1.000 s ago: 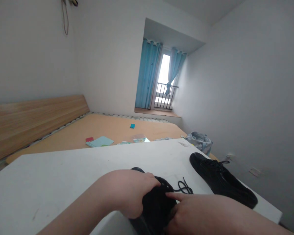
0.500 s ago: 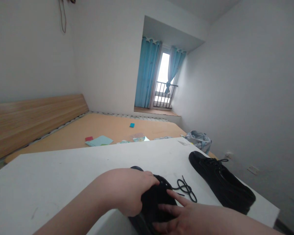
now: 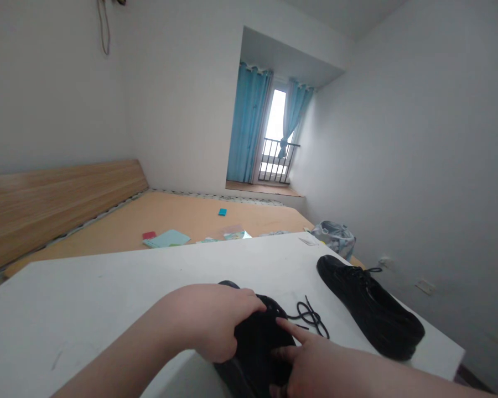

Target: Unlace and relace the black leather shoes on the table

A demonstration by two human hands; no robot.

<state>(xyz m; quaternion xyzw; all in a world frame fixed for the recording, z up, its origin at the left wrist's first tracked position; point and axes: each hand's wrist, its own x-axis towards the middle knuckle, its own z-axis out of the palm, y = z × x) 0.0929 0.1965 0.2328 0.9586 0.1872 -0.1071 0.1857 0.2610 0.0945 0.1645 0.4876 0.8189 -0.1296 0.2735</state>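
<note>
Shoe (image 3: 251, 354) in black lies at the white table's (image 3: 108, 298) near side; our left hand (image 3: 216, 320) clamps its upper, while our right hand (image 3: 315, 356) rests fingers apart at its opening. Uneven pressure could twist it, and the loose lace (image 3: 309, 316) could snag our fingers. Beyond the table's far right corner stands a fabric bag (image 3: 335, 235), contents unclear to us.

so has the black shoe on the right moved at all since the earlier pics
No, the right-hand black shoe shows no shift: it keeps the same place and angle relative to the right edge of the white table.
</note>
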